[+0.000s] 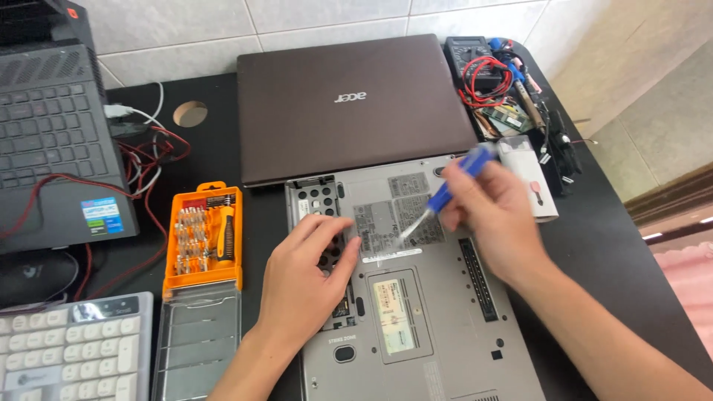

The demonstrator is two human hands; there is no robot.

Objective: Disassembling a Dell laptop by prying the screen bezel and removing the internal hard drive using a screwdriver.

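Observation:
A grey laptop lies upside down on the black desk, its underside with labels and vents facing up. My left hand rests flat on its left part, over the perforated bay cover, fingers spread. A blue-handled screwdriver is gripped in my right hand, which hovers over the upper middle of the underside. The tool is blurred and its tip points down toward the label area.
A closed brown laptop lies behind. An orange screwdriver bit set with a clear lid sits at the left. An open dark laptop, red and white wires, a white keyboard, a multimeter and a white box surround them.

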